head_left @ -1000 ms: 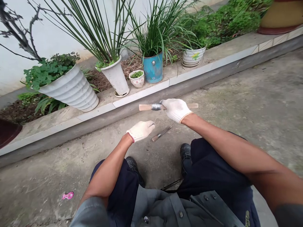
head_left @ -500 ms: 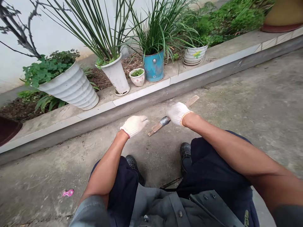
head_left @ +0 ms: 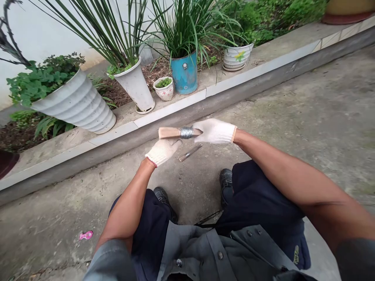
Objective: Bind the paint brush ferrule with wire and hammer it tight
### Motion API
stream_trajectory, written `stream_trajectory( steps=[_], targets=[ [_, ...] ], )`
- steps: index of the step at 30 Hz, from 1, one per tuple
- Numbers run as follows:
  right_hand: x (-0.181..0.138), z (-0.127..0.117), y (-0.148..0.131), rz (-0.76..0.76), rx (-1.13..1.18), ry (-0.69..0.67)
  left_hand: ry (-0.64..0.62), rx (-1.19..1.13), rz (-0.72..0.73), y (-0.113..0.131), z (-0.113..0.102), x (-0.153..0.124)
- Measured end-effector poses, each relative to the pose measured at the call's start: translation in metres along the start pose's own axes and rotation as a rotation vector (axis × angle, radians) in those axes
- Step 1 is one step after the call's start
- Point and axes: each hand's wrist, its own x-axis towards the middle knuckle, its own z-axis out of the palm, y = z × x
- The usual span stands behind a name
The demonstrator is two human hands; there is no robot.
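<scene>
Both my hands wear white knit gloves. My right hand is closed round a flat wooden stick held level, with a coil of thin silver wire wound about its middle. My left hand sits just under the stick's left end, fingers pinched together; what they grip is too small to make out. A narrow metal blade with a dark handle lies on the concrete between my hands and my shoes.
A raised tiled kerb runs across ahead, carrying white ribbed pots, a tall white pot, a small bowl pot, a blue can and another white pot. A pink scrap lies on the ground left.
My right hand swung the stick from pointing down-left back to level and lifted it. My left hand drew in close beneath the stick's left end. The view shifted slightly.
</scene>
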Motion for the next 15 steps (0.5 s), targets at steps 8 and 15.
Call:
stream_trajectory(
  steps=[8, 15],
  targets=[
    [0.013, 0.014, -0.001, 0.286, -0.243, 0.25, -0.143, -0.02, 0.013, 0.025, 0.012, 0.0],
    [0.015, 0.021, 0.011, 0.379, -0.362, -0.028, -0.08, 0.172, -0.041, 0.0, 0.008, 0.004]
  ],
)
